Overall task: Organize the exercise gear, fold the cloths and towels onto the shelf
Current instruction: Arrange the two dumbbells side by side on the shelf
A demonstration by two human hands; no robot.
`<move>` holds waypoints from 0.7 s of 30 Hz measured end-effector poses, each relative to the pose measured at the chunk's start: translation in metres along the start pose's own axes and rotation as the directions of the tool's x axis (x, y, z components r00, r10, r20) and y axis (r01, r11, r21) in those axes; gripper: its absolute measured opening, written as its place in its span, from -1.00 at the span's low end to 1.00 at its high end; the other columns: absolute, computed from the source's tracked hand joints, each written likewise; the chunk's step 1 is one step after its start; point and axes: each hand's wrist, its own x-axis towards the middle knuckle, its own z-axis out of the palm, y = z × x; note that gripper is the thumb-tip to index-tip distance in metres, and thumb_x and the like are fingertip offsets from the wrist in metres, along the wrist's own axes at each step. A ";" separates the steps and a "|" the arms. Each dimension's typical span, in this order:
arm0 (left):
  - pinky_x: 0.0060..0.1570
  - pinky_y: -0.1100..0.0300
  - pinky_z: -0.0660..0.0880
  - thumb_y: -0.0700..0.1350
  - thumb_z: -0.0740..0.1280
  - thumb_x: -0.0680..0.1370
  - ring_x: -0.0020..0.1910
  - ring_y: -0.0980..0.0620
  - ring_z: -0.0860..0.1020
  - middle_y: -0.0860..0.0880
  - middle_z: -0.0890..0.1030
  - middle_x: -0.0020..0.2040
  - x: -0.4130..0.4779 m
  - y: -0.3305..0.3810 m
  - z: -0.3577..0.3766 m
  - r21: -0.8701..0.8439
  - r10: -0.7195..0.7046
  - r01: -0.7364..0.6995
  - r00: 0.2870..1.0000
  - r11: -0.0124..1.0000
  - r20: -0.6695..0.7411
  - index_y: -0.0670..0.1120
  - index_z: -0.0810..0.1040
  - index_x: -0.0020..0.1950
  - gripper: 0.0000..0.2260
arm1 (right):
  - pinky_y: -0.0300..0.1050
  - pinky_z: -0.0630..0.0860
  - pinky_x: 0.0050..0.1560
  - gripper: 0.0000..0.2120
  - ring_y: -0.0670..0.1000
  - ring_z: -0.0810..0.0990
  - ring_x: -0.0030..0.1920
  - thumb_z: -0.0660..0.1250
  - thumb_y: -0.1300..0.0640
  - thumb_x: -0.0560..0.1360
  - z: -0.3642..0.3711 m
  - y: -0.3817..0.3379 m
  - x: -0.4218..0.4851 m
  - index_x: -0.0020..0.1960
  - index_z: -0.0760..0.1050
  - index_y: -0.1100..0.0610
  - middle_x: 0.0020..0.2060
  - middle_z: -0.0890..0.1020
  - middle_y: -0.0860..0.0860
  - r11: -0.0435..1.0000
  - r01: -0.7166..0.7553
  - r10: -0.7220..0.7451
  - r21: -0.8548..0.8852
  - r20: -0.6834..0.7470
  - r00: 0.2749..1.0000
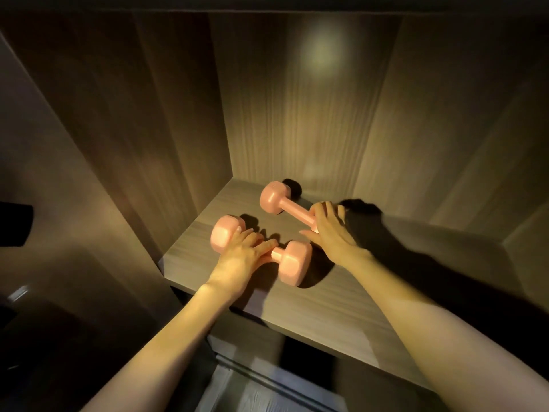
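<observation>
Head view, shelf compartment, dim warm light.

Item 1: shelf (356, 307), grey wood-grain board. Its front edge runs diagonally from lower right to the left corner. Bare board lies open toward the right end and along the front edge.

Item 2: near dumbbell (294, 263), pink, lying flat at the left front of the shelf, one head close to the left corner. Left hand (240, 257) rests on its handle, fingers laid fairly straight across it, not wrapped round.

Item 3: far dumbbell (276, 199), pink, lying flat toward the back of the shelf, its far head close to the back panel (297, 114). Right hand (329, 230) grasps its nearer end, fingers curled over it, thumb stretched leftward; that head is hidden under the hand. The two dumbbells lie apart, a strip of board between them.

Item 4: left side panel (133, 114) and right side panel (445, 129), same wood grain, enclosing the shelf. Tall free space above the board.

Item 5: below the shelf's front edge, a grey surface, blurred.
</observation>
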 end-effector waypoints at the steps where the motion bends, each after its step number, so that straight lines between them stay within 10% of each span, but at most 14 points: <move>1: 0.47 0.07 -0.15 -0.03 0.22 0.62 0.52 -0.08 0.14 -0.01 0.35 0.45 -0.001 -0.003 0.001 -0.053 0.001 -0.002 1.000 0.999 -0.013 0.12 0.29 0.47 -0.59 | 0.08 0.43 0.24 -0.55 0.15 0.33 0.25 0.33 -0.05 0.52 0.001 -0.004 0.005 0.28 0.30 0.15 0.25 0.38 0.13 1.000 0.012 -0.012 -0.001 -0.004 1.000; 8: 0.49 -0.17 0.01 0.11 0.06 0.63 0.55 -0.08 -0.12 -0.10 -0.09 0.58 -0.049 0.001 0.025 -0.187 -0.019 0.002 0.996 0.982 -0.088 0.00 -0.03 0.56 -0.45 | 0.31 0.06 0.43 -0.38 0.22 -0.18 0.53 0.32 0.04 0.55 0.004 -0.007 0.021 0.48 0.06 -0.06 0.53 -0.26 0.03 0.946 -0.061 0.025 0.319 0.117 0.993; 14: 0.48 -0.20 0.02 -0.02 0.13 0.64 0.54 0.00 -0.24 0.01 -0.31 0.55 -0.050 0.008 0.033 -0.334 -0.157 0.123 0.985 0.935 -0.077 0.13 -0.21 0.53 -0.39 | 0.23 0.45 0.26 -0.31 0.12 0.42 0.36 0.37 0.13 0.51 0.010 0.022 -0.016 0.51 0.12 -0.19 0.41 0.37 0.05 0.915 0.007 0.001 0.402 -0.017 1.000; 21: 0.46 -0.23 0.01 0.21 0.06 0.61 0.55 0.01 -0.18 -0.01 -0.10 0.58 -0.027 0.013 0.039 -0.316 -0.253 0.206 0.961 0.926 -0.116 0.11 0.07 0.55 -0.47 | 0.06 0.32 0.40 -0.38 0.06 0.31 0.44 0.44 0.30 0.43 0.006 0.012 0.012 0.43 0.35 0.06 0.44 0.35 0.05 0.932 0.199 -0.165 0.303 -0.136 0.977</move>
